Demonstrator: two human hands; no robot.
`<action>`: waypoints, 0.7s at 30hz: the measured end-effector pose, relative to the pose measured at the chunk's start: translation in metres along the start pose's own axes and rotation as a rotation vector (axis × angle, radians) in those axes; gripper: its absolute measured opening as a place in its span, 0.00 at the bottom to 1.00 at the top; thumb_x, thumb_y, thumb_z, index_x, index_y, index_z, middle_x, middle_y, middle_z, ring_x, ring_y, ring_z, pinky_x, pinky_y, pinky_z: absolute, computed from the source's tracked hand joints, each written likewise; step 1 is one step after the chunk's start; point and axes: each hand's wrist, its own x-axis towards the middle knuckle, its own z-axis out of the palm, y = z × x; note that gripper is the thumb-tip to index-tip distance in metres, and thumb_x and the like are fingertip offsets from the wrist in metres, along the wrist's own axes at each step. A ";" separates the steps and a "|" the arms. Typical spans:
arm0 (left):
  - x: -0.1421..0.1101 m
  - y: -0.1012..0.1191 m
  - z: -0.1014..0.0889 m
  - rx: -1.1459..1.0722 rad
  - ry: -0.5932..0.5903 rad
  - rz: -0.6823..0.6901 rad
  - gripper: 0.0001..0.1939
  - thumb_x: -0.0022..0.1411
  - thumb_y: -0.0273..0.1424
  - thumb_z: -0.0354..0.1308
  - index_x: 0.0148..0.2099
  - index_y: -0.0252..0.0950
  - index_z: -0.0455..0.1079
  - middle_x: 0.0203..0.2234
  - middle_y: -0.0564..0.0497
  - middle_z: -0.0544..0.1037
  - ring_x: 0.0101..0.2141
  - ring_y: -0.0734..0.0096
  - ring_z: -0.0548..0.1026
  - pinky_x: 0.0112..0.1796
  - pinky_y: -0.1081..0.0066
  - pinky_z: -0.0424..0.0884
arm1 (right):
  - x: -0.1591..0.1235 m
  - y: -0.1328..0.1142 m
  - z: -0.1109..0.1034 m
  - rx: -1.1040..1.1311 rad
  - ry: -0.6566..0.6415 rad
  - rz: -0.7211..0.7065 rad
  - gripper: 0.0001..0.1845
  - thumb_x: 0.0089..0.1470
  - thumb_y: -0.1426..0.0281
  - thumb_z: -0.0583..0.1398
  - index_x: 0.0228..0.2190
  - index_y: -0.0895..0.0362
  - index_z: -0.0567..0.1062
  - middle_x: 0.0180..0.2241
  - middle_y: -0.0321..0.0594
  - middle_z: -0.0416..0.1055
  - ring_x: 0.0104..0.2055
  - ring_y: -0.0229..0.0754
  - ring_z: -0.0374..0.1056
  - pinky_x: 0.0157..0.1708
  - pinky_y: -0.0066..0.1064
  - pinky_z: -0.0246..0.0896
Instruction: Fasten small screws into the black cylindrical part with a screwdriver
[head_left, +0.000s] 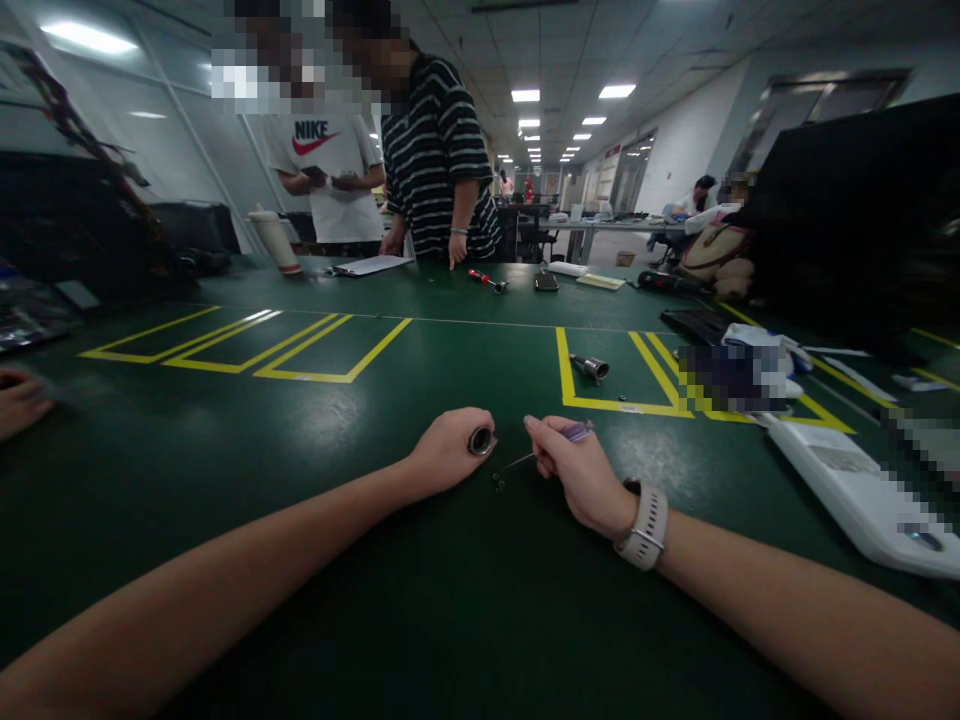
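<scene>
My left hand (448, 450) is closed around a dark metal cylinder (481, 441), its round hollow end facing me. In my right hand (574, 465), which wears a pale watch strap at the wrist, is a thin screwdriver with a purple handle (579, 432). Its slender shaft points left, toward the cylinder, and the tip is apart from it. Just below the tip lie a few tiny metal parts (498, 482) on the green table (420, 600). A metal fitting with a flared end (591, 368) rests inside a yellow taped box at the right.
Yellow tape outlines (304, 378) mark the table at left and right. Toward the back are a red-handled tool (480, 277), a clipboard (371, 265) and a white cup (274, 240). A white device (855, 490) lies at right. Two people stand opposite; another person's hand (21, 402) is at far left.
</scene>
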 end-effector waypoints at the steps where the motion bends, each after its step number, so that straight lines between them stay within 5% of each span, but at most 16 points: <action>1: 0.000 0.000 0.000 0.000 0.001 -0.007 0.06 0.56 0.29 0.52 0.27 0.35 0.61 0.22 0.55 0.66 0.25 0.75 0.65 0.27 0.74 0.60 | 0.000 0.001 -0.001 -0.030 -0.009 -0.006 0.19 0.49 0.58 0.58 0.15 0.57 0.64 0.13 0.28 0.53 0.17 0.31 0.50 0.17 0.25 0.45; 10: 0.000 0.001 -0.001 0.005 0.010 -0.056 0.07 0.55 0.31 0.53 0.27 0.35 0.61 0.22 0.55 0.67 0.25 0.74 0.65 0.26 0.74 0.59 | 0.002 0.006 -0.003 -0.108 0.100 -0.088 0.21 0.49 0.56 0.57 0.15 0.57 0.65 0.14 0.29 0.55 0.17 0.32 0.51 0.17 0.26 0.45; 21: 0.000 0.003 -0.003 -0.007 -0.001 -0.068 0.07 0.54 0.33 0.55 0.29 0.35 0.62 0.24 0.54 0.67 0.26 0.73 0.66 0.26 0.73 0.60 | -0.002 0.001 -0.002 -0.214 0.032 -0.113 0.19 0.53 0.58 0.54 0.17 0.57 0.67 0.15 0.30 0.56 0.19 0.33 0.53 0.19 0.26 0.47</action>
